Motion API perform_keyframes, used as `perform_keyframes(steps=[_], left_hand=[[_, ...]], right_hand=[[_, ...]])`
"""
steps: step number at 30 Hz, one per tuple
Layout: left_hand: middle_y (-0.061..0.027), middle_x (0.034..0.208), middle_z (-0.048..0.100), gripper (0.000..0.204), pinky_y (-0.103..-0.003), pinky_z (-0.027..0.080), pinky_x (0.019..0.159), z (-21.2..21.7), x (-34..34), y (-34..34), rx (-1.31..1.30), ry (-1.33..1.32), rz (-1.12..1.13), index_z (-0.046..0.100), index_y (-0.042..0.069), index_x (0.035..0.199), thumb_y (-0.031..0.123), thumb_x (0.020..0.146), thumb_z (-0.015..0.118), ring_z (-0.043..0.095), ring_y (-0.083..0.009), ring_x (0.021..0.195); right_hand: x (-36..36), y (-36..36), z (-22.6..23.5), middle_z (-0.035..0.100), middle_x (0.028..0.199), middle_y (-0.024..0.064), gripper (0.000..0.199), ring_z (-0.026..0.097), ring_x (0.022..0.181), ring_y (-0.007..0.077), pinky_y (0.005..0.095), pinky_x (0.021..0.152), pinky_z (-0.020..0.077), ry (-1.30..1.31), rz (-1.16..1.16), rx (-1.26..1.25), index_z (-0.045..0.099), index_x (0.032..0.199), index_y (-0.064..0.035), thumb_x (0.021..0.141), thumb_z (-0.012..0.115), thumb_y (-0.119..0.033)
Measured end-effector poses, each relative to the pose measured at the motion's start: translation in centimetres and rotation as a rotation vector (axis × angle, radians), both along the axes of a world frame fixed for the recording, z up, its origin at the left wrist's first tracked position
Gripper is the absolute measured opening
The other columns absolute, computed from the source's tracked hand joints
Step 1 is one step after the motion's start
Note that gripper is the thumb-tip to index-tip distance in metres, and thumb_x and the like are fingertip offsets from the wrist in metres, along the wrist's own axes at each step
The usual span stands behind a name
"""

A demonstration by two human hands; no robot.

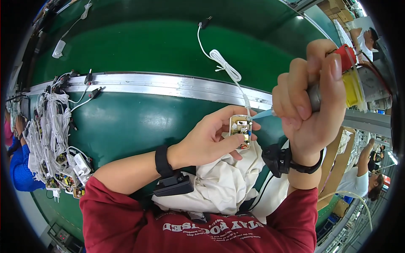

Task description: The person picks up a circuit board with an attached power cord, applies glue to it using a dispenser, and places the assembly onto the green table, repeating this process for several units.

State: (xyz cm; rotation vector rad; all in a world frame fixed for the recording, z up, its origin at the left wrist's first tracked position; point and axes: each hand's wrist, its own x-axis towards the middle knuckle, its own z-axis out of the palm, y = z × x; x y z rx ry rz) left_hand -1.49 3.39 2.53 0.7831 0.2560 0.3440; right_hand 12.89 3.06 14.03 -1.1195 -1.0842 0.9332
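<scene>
My left hand (pixel 211 137) holds an opened power adapter (pixel 241 126), a small white case with its circuit board facing up, the thumb lying across the board. From its far end a white cable (pixel 226 65) runs over the metal rail, tied in a bundle, to a black connector (pixel 205 22). My right hand (pixel 310 95) is wrapped around a glue dispenser (pixel 315 96) with red and yellow parts at its back. Its pale blue tapered nozzle (pixel 262 114) points at the cable end of the board; whether it touches is hard to tell.
A heap of white cables (pixel 55 126) and adapters lies at the left. A metal rail (pixel 168 86) separates the near worktop from the green belt (pixel 143 46), where another white adapter (pixel 59 49) lies. White cloth (pixel 225 185) covers my lap. Other people sit at both sides.
</scene>
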Motion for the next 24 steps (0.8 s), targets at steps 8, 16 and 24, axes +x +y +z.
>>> perform_keyframes(steps=[8, 16, 24], left_hand=[[-0.0108, 0.117, 0.054, 0.041, -0.028, 0.057, 0.071, -0.5, -0.3, 0.0, -0.092, 0.038, 0.071, 0.037, 0.003, 0.129, 0.002, 0.090, 0.045, 0.057, -0.0164, 0.104], [-0.0108, 0.117, 0.055, 0.037, -0.026, 0.056, 0.069, -1.0, -0.9, 0.7, -0.181, -0.039, 0.103, 0.038, 0.005, 0.129, 0.005, 0.092, 0.043, 0.058, -0.0174, 0.103], [-0.0114, 0.117, 0.055, 0.037, -0.026, 0.056, 0.068, -1.3, -1.0, 0.8, -0.175, -0.052, 0.098, 0.038, 0.005, 0.129, 0.005, 0.092, 0.043, 0.058, -0.0179, 0.103]], right_hand=[[-1.0, -1.5, 1.3, 0.031, 0.048, -0.0032, 0.032, 0.026, 0.035, 0.0052, 0.0209, 0.035, 0.0236, -0.064, -0.001, -0.081, 0.037, 0.093, -0.0069, 0.099, 0.030, -0.038], [-2.0, -1.9, 0.2, 0.032, 0.047, -0.0029, 0.031, 0.027, 0.035, 0.0052, 0.0205, 0.035, 0.0233, 0.026, 0.082, -0.021, 0.034, 0.090, -0.0092, 0.099, 0.029, -0.039], [-1.9, -1.8, -0.4, 0.032, 0.047, -0.0030, 0.032, 0.026, 0.034, 0.0053, 0.0207, 0.035, 0.0238, 0.036, 0.106, -0.008, 0.034, 0.091, -0.0088, 0.099, 0.030, -0.039]])
